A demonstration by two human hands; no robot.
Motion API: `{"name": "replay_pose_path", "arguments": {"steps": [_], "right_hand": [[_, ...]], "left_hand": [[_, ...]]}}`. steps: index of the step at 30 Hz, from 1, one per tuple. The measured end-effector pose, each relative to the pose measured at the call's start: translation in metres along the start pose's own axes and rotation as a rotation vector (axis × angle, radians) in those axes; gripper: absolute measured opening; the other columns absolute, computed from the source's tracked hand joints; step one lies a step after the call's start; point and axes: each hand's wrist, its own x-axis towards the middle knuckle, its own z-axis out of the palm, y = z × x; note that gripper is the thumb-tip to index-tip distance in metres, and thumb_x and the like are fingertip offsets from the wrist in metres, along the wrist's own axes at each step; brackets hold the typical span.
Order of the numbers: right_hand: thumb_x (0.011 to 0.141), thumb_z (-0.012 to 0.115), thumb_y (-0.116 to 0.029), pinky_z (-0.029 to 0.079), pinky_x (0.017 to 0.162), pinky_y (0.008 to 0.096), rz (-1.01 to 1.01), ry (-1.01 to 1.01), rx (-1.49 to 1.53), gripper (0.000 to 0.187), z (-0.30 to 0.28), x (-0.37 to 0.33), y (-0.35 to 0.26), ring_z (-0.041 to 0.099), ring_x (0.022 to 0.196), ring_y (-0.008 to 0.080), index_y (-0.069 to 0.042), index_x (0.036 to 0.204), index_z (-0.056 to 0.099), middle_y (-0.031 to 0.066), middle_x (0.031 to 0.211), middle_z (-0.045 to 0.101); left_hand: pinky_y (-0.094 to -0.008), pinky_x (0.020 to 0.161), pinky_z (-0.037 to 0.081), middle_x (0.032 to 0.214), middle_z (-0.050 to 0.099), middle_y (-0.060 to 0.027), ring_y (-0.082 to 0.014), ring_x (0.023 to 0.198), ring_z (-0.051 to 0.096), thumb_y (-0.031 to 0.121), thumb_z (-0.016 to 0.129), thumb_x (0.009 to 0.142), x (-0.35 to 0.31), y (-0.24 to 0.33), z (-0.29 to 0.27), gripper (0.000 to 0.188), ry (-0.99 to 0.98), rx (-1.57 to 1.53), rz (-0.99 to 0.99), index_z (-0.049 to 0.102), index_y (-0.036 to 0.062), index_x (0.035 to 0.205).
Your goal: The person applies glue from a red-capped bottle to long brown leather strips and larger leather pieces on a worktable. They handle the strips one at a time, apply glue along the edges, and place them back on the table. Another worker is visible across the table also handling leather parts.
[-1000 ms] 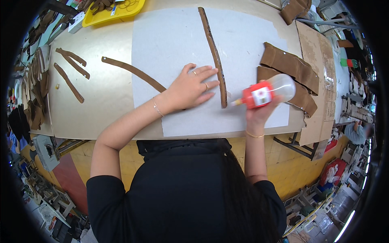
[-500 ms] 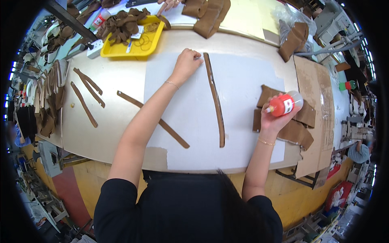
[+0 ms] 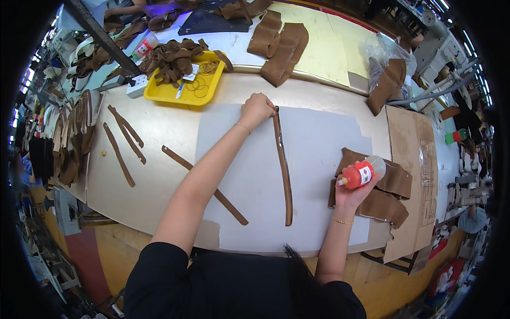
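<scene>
A long brown strip [image 3: 283,170] lies lengthwise on a pale grey sheet [image 3: 329,138], with a shiny wet-looking line along part of it. My left hand [image 3: 258,109] is closed, its fingertips pinching the strip's far end. In my right hand [image 3: 348,198], off to the right, a squeeze bottle [image 3: 365,173] with red contents and a white label is held tilted, its nozzle pointing left. The nozzle is apart from the strip. Another brown strip [image 3: 229,205] lies slantwise, partly hidden under my left forearm.
Wider brown pieces [image 3: 394,179] lie beneath and beside my right hand, near a cardboard sheet [image 3: 409,133]. Several thin strips [image 3: 118,154] lie at the left. A yellow tray [image 3: 186,98] with brown bits and rubber bands stands at the back left, beside a dark metal bar [image 3: 98,34].
My left hand has come to the strip's far end and now pinches it. The bottle has shifted slightly left in view. The whole view has tilted, so the table appears lower.
</scene>
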Motion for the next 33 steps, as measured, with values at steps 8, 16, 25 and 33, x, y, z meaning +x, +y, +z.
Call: {"name": "replay_pose_path", "arguments": {"steps": [8, 16, 25, 33], "right_hand": [[0.09, 0.047, -0.062, 0.053, 0.071, 0.0326, 0.042, -0.007, 0.017, 0.059, 0.0, -0.002, -0.001, 0.062, 0.084, 0.0195, -0.007, 0.111, 0.054, 0.0056, 0.097, 0.063], [0.091, 0.044, -0.063, 0.053, 0.074, 0.035, 0.03, 0.045, 0.03, 0.059, 0.006, -0.003, 0.003, 0.061, 0.085, 0.0179, -0.008, 0.11, 0.054, 0.0047, 0.098, 0.062], [0.09, 0.047, -0.064, 0.051, 0.069, 0.0347, 0.063, 0.197, 0.094, 0.059, 0.032, 0.002, 0.006, 0.06, 0.079, 0.0207, -0.008, 0.108, 0.056, 0.0056, 0.095, 0.063], [0.088, 0.045, -0.068, 0.051, 0.067, 0.0341, 0.125, 0.185, 0.084, 0.064, 0.017, 0.006, 0.011, 0.061, 0.077, 0.0199, -0.008, 0.107, 0.056, 0.0045, 0.094, 0.063]], "left_hand": [[-0.0268, 0.07, 0.052, 0.084, 0.067, -0.0077, -0.0144, 0.078, 0.064, -0.001, 0.069, 0.077, -0.01, 0.015, 0.001, 0.025, -0.106, -0.455, 0.114, 0.058, -0.0008, 0.1], [-0.0233, 0.062, 0.047, 0.085, 0.065, -0.0043, -0.0096, 0.077, 0.062, -0.001, 0.07, 0.079, 0.076, 0.075, 0.004, 0.045, -0.266, -0.587, 0.206, 0.046, 0.0061, 0.116], [-0.0248, 0.059, 0.049, 0.086, 0.067, -0.0087, -0.0124, 0.075, 0.065, -0.004, 0.067, 0.074, 0.234, 0.13, 0.028, 0.054, -0.064, -0.325, 0.296, 0.047, 0.0032, 0.124], [-0.0355, 0.094, 0.046, 0.115, 0.062, -0.0234, -0.0291, 0.11, 0.06, 0.008, 0.058, 0.082, 0.261, 0.131, 0.027, 0.057, 0.285, -0.17, 0.429, 0.046, 0.0069, 0.137]]}}
